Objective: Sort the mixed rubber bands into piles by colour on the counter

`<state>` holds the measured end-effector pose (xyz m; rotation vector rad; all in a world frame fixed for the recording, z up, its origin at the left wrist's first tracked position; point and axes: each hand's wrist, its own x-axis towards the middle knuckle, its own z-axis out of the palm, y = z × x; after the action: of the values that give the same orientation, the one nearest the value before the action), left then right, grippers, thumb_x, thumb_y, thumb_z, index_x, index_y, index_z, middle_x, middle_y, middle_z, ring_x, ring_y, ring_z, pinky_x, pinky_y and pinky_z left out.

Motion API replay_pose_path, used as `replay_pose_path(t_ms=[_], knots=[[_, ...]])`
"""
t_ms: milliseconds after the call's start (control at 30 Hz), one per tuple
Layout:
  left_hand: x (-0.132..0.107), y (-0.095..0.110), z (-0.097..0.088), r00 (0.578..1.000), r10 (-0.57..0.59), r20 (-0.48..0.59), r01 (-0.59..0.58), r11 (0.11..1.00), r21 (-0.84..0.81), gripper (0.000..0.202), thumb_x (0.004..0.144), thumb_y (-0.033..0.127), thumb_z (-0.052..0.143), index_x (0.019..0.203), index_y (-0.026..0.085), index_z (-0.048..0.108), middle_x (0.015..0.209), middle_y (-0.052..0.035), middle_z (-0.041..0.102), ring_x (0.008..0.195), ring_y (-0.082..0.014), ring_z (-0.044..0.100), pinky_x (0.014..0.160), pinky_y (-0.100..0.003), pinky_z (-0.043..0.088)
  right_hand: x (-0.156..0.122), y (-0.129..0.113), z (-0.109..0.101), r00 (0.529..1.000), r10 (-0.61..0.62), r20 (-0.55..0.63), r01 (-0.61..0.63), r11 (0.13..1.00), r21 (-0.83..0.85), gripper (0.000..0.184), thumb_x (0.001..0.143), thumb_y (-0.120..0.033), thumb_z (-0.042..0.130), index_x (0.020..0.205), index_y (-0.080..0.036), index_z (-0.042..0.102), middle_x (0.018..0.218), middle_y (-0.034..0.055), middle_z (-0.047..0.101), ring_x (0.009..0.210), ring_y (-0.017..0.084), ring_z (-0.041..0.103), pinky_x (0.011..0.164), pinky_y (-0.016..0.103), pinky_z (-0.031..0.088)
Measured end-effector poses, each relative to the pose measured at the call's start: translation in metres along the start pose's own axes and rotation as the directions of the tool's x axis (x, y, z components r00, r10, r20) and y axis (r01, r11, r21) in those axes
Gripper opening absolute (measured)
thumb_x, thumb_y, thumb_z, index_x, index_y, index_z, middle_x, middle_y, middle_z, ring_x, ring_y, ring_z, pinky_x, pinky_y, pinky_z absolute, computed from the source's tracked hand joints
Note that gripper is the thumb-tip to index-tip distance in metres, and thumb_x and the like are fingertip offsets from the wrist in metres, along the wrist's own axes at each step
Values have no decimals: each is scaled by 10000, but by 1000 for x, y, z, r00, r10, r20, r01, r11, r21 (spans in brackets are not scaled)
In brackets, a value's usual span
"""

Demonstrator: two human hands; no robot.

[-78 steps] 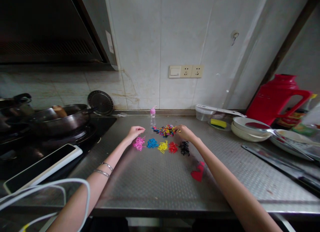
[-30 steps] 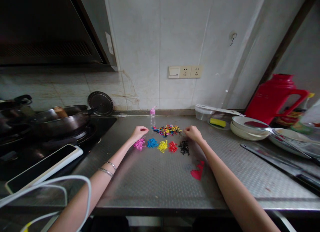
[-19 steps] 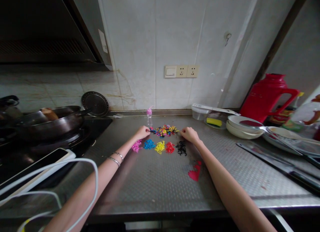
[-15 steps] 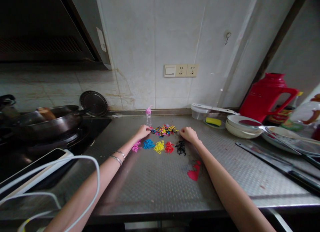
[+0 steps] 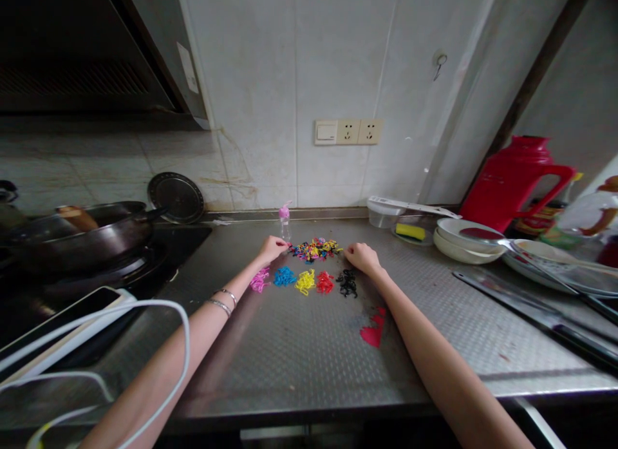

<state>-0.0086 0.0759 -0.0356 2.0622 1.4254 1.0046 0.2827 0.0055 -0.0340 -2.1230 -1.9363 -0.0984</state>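
Observation:
A mixed heap of small coloured rubber bands (image 5: 316, 248) lies on the steel counter (image 5: 299, 352). In front of it sit separate little piles: pink (image 5: 259, 280), blue (image 5: 284, 277), yellow (image 5: 305, 281), red (image 5: 325, 282) and black (image 5: 347, 283). My left hand (image 5: 271, 248) rests at the heap's left edge, fingers curled in a pinch on bands there. At the heap's right edge my right hand (image 5: 362, 257) lies with fingers curled; what it holds is hidden. A tiny bottle with a pink cap (image 5: 284, 221) stands just behind my left hand.
A wok (image 5: 72, 239) sits on the stove at left, with a phone (image 5: 58, 323) and white cable (image 5: 145, 346) nearer me. Right side: red thermos (image 5: 516, 185), stacked plates (image 5: 466, 239), yellow sponge (image 5: 410, 231), a long knife (image 5: 535, 317). A red patch (image 5: 373, 333) lies on the counter.
My left hand has slid from over the pink pile to the left edge of the mixed heap. My right hand has drawn back slightly to the heap's right edge. The view has shifted.

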Motion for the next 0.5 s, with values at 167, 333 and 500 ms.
replay_pose_path(t_ms=[167, 333, 500], knots=[[-4, 2, -9, 1000, 19, -19, -19, 1000, -13, 205, 641, 273, 589, 731, 118, 688, 741, -82, 677, 684, -175, 599, 647, -262, 431, -1, 0, 0, 1000, 8, 15, -8, 1000, -3, 384, 798, -394, 347, 781, -178, 665, 821, 104, 638, 777, 183, 587, 639, 227, 393], [-14, 9, -24, 999, 47, -10, -47, 999, -22, 197, 642, 273, 592, 724, 122, 689, 730, -75, 677, 693, -174, 595, 651, -262, 428, -1, 0, 0, 1000, 2, 15, -2, 1000, -2, 395, 794, -411, 344, 776, -178, 663, 814, 104, 637, 770, 190, 588, 630, 234, 395], [-28, 33, -28, 991, 130, 23, -129, 991, -24, 220, 660, 297, 590, 753, 125, 688, 739, -68, 673, 675, -158, 578, 640, -254, 418, 0, 1, 1, 1000, -16, 9, 16, 1000, 3, 391, 788, -412, 340, 767, -178, 653, 806, 101, 634, 747, 188, 586, 609, 234, 390]])
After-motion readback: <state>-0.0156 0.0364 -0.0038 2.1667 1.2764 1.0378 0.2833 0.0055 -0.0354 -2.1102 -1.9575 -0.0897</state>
